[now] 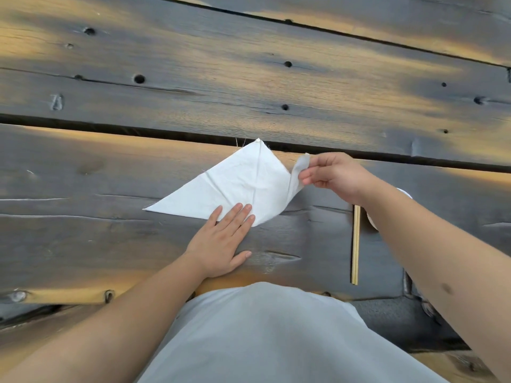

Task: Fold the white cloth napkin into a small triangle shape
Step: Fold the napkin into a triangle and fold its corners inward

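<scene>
Napkin [237, 186]: lying as a triangle, long edge facing the worktop's [110, 239] near edge
Right hand [331, 175]: fingers pinching the lifted right corner; folding leftward
Left hand [221, 239]: fingers flat, pressing the near edge

A dark, weathered plank tabletop [249, 78] fills the frame; a white napkin [235, 189] lies at its centre, and pale chopsticks [355, 244] lie at lower right
</scene>
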